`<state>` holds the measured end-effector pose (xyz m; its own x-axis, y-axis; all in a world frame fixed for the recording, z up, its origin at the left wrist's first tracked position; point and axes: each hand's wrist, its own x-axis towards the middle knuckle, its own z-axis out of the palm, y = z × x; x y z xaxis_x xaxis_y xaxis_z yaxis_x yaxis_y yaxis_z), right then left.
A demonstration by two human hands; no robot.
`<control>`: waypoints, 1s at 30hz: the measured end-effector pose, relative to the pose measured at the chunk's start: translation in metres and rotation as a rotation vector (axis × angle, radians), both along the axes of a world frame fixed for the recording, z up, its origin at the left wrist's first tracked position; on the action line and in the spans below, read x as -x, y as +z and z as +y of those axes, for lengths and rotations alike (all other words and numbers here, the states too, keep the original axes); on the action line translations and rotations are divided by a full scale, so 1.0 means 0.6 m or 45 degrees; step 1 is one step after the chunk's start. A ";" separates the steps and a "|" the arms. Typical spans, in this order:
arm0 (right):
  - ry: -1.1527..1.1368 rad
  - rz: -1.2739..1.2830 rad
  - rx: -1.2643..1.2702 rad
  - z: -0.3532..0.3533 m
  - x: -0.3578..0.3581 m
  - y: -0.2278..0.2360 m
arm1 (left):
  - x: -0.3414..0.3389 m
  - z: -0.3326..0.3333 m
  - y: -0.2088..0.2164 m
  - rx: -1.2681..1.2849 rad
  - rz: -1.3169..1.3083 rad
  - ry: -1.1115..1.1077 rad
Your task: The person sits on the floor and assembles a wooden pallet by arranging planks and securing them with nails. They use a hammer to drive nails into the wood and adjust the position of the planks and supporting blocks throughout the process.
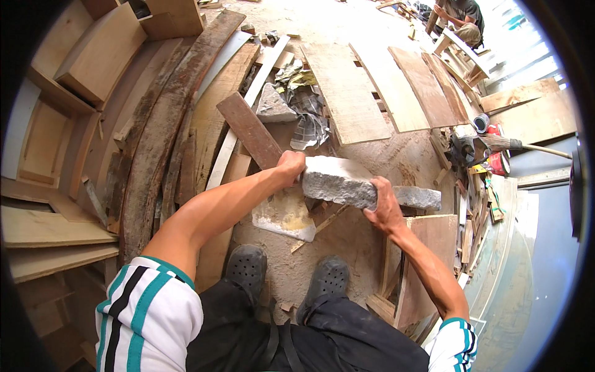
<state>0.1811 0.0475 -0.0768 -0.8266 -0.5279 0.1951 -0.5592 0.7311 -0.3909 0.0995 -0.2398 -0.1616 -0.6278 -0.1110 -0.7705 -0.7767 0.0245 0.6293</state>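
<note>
A rough grey stone block (338, 181) with a pale top is held across in front of me, between both hands. My left hand (291, 168) is closed at its left end, with the fingers partly hidden. On the right end, my right hand (385, 208) grips with fingers over the edge. Just beyond the right hand lies a second grey stone piece (418, 197). A brown board (251, 131) runs up to the left hand; whether the two touch, I cannot tell. Below the block sits a stained, pale flat piece (285, 214) on the dusty ground.
Long weathered planks (167, 124) and wooden cabinet parts (102, 53) line the left. Several boards (344, 93) lie ahead, near a grey rock (274, 105) and crumpled plastic (310, 118). A wooden box (427, 266), broom (499, 142) and glass sheets (496, 279) are right. Another person (462, 18) sits far right.
</note>
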 end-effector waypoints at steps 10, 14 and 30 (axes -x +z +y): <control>-0.697 -0.788 0.369 -0.032 -0.086 -0.038 | -0.035 0.026 0.033 0.512 0.422 -0.229; -0.732 -0.838 0.313 -0.032 -0.076 -0.054 | -0.051 0.056 0.034 0.462 0.543 -0.319; -0.572 -0.551 -0.021 -0.135 -0.116 0.027 | -0.066 0.112 0.077 -0.015 0.379 -0.076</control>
<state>0.2504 -0.0332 -0.0605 -0.9709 -0.1107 -0.2125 0.0108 0.8659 -0.5001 0.1392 -0.1728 -0.1155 -0.8312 -0.0592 -0.5529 -0.5557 0.0556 0.8295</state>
